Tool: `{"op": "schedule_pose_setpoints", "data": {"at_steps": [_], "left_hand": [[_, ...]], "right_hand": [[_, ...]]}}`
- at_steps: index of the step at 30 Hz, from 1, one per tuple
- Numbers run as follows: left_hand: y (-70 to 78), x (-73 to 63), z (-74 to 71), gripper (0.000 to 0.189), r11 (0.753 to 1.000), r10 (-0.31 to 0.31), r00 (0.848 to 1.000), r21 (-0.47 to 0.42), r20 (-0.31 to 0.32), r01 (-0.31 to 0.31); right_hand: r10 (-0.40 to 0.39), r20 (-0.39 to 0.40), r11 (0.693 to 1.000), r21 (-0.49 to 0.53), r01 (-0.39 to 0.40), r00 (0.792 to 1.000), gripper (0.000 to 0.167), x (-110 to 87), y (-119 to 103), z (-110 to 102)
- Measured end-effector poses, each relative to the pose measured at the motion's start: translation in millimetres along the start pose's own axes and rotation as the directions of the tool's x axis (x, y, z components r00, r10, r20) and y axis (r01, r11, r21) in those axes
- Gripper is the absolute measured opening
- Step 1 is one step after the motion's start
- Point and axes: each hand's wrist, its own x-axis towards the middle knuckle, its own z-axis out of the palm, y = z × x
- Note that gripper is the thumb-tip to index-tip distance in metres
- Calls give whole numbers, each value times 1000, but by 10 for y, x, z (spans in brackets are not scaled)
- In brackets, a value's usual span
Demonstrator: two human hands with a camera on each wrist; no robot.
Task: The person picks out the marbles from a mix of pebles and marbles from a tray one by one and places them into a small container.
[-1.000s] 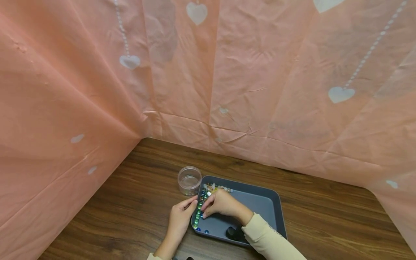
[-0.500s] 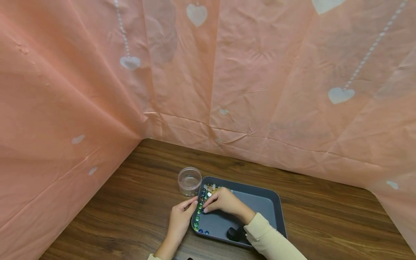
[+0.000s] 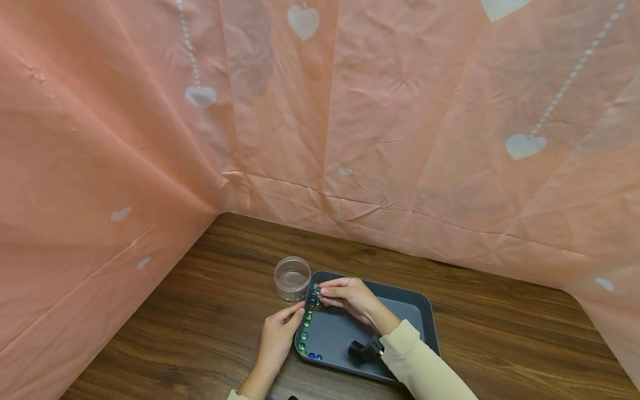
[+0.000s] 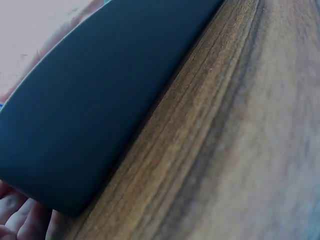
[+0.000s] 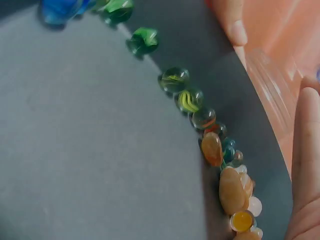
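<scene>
A dark grey tray [image 3: 400, 311] lies on the table. My left hand [image 3: 278, 332] grips its left rim, the thumb near the edge and the fingers along the outside wall. Over the tray's far left corner, my right hand [image 3: 354, 299] pinches a small blue marble [image 5: 318, 75], mostly cut off in the right wrist view. Along the left wall runs a line of marbles: green ones [image 5: 144, 41], a yellow-swirled one [image 5: 190, 100] and blue ones [image 5: 60, 11] at the near corner. Tan pebbles [image 5: 231, 191] and white beads [image 5: 254, 206] cluster toward the far end.
A clear round jar [image 3: 292, 278] stands just outside the tray's far left corner. A black wrist camera [image 3: 365, 350] hangs from the right wrist over the tray. Pink cloth [image 3: 400, 166] encloses the wooden table [image 3: 200, 311] behind and at the left.
My right hand has picked up a blue marble beside the green line and moved it to the far left corner. A gap shows between green marbles. My left hand has stayed put.
</scene>
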Motion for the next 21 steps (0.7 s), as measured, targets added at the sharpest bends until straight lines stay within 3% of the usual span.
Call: {"op": "schedule_pose_setpoints", "data": {"at_steps": [3,10,14,18,21], "left_hand": [[13,-5,-3,25,1000,3,1000,3,-1,-3],[25,-7,-4,25,1000,9,1000,17,0,-9],[20,2,1,25,999,7,1000,33,-2,-7],[17,12,6,24,999,-7,1000,31,-8,7],[8,15,7,23,999,-8,1000,38,-15,9]], "right_hand": [[9,-3,997,72,-9,1000,18,17,-18,11],[4,-11,987,159,-2,1000,25,98,-108,70],[-11,-43,998,68,13,999,16,182,-205,99],[-53,-86,996,-72,47,995,31,267,-328,158],[-92,-109,983,-168,73,990,32,318,-412,229]]}}
